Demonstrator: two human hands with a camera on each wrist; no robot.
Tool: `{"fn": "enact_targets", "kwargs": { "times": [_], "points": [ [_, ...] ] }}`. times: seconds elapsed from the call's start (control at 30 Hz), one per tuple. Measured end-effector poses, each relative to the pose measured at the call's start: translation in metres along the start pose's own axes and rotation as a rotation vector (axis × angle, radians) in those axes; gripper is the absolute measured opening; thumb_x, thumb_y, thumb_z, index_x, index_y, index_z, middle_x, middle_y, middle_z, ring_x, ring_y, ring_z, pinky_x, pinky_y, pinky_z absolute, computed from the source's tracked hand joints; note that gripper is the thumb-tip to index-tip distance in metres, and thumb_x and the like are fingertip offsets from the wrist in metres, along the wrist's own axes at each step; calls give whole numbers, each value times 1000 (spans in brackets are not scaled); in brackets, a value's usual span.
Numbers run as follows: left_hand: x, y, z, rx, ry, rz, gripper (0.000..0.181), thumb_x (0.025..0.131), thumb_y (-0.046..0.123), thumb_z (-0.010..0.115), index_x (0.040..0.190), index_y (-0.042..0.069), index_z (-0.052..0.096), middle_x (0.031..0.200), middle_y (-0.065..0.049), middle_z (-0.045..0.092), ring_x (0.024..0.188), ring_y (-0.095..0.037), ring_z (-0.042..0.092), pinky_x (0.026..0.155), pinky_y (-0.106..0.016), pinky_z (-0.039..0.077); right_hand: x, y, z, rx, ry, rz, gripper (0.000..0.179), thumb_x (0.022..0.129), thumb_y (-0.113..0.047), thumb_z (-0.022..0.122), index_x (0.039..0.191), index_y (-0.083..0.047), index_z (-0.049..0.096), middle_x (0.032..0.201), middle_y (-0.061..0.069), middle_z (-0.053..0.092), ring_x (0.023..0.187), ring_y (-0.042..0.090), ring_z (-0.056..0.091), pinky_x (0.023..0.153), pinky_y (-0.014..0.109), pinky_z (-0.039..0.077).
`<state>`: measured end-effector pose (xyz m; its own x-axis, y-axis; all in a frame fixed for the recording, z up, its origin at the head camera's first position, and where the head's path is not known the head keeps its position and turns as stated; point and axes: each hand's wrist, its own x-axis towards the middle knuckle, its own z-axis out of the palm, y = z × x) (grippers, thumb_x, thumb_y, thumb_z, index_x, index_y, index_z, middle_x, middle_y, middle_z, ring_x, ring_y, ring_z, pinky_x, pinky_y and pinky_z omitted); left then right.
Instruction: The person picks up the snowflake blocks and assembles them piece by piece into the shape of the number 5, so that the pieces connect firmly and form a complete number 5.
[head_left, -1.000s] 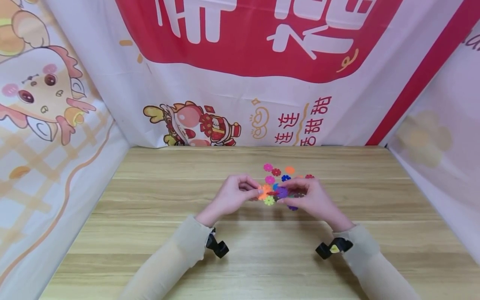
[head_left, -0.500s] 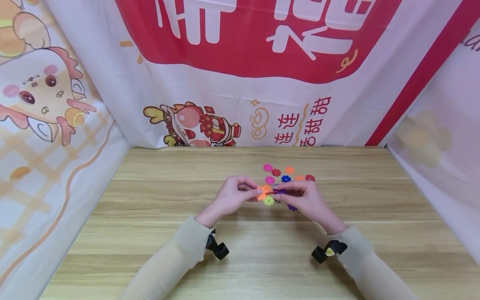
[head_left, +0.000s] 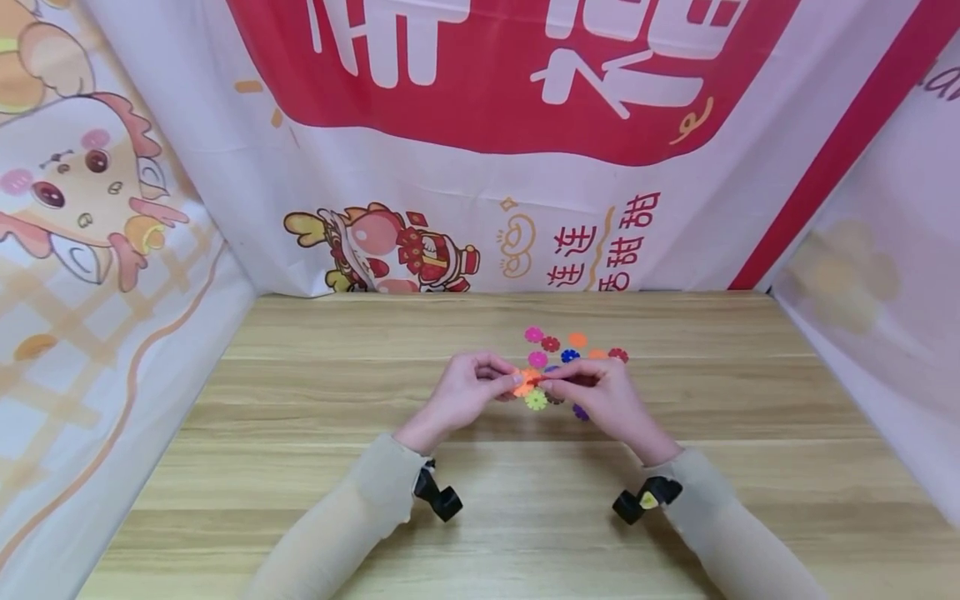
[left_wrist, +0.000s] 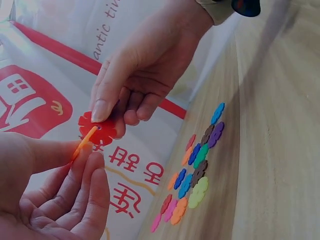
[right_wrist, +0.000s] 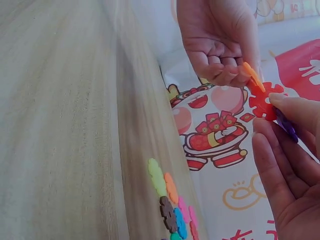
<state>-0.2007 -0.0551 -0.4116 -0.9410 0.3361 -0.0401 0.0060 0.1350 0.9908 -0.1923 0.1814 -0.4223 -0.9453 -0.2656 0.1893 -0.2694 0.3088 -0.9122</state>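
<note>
1. Left wrist view, clock centred on the red disc: my left hand reaches in from 8 o'clock, pinching the orange disc between thumb and fingers. That disc stands nearly edge-on and overlaps the red one's rim. My right hand comes down from 1 o'clock, its thumb pressed on the red disc. Loose discs lie on the wooden table from 3 to 5 o'clock, the lime disc among them.

2. Right wrist view, same centre: my right hand is at 5 o'clock, thumb and fingers pinching the red disc. The purple disc sits at 5 o'clock against it, beside my thumb; I cannot tell how they are joined. The orange disc meets the red one at 11 o'clock, where my left hand grips it.

3. Head view, clock centred between my hands: left at 9 o'clock, right at 3, fingertips close together. Here I cannot separate held orange from loose orange. The blue disc lies at 2 o'clock; the printed backdrop stands beyond at 12.
</note>
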Motion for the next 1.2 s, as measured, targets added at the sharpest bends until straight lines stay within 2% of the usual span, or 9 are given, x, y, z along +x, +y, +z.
{"fn": "enact_targets", "kwargs": {
  "times": [0.13, 0.37, 0.47, 0.6, 0.8, 0.87, 1.03, 1.2],
  "points": [
    [2, 0, 2, -35, 25, -13, 11, 95, 10, 73, 103, 2, 70, 98, -10, 72, 85, -22, 70, 81, -37, 60, 3, 0, 1, 34, 14, -34, 9, 90, -18, 81, 97, -12, 81, 89, 3, 76, 80, 40, 69, 65, 44, 60],
    [5, -2, 4, -53, 17, -32, 14, 94, 13, 76, 102, 3, 71, 98, -9, 73, 85, -23, 71, 82, -39, 60, 3, 0, -1, 33, 20, -53, 8, 90, -16, 81, 97, -11, 80, 91, 3, 76, 79, 32, 71, 69, 48, 61],
    [6, -1, 4, -50, 8, -38, 15, 93, 15, 77, 102, 4, 72, 96, -9, 73, 85, -23, 72, 82, -40, 60, 3, 1, -3, 22, 23, -63, 8, 89, -18, 82, 96, -13, 80, 92, 2, 75, 80, 27, 71, 70, 43, 61],
    [8, 1, 3, -43, -11, -14, 18, 93, 17, 78, 103, 3, 73, 95, -9, 74, 84, -23, 72, 81, -40, 60, 3, 3, -6, 40, 25, -83, 10, 88, -16, 82, 97, -12, 79, 95, 3, 75, 84, 25, 71, 74, 35, 60],
    [9, 1, -2, -18, -57, 13, 27, 95, 24, 75, 112, 3, 72, 97, -8, 75, 89, -24, 72, 88, -48, 58, 5, 6, -10, 61, 26, -93, 11, 87, -12, 83, 97, -9, 79, 107, 10, 73, 98, 24, 70, 82, 35, 60],
    [9, 1, -4, -7, -61, 25, 31, 97, 26, 73, 116, 2, 71, 99, -8, 75, 92, -25, 72, 88, -47, 57, 5, 7, -12, 61, 35, -79, 11, 87, -12, 83, 97, -9, 79, 111, 12, 73, 102, 23, 69, 84, 34, 59],
    [14, 1, -11, 13, -27, 38, 33, 99, 26, 70, 121, 1, 69, 104, -11, 74, 96, -28, 71, 90, -45, 57, 6, 7, -19, 56, 44, -31, 12, 89, -17, 82, 98, -10, 79, 113, 13, 73, 100, 23, 69, 82, 31, 59],
    [21, -3, -16, 61, 0, 39, 31, 98, 22, 71, 121, 1, 70, 112, -16, 72, 100, -32, 70, 91, -46, 56, 6, 5, -24, 73, 53, -29, 14, 90, -17, 81, 100, -7, 79, 112, 14, 73, 98, 25, 71, 81, 33, 60]
  ]
}}
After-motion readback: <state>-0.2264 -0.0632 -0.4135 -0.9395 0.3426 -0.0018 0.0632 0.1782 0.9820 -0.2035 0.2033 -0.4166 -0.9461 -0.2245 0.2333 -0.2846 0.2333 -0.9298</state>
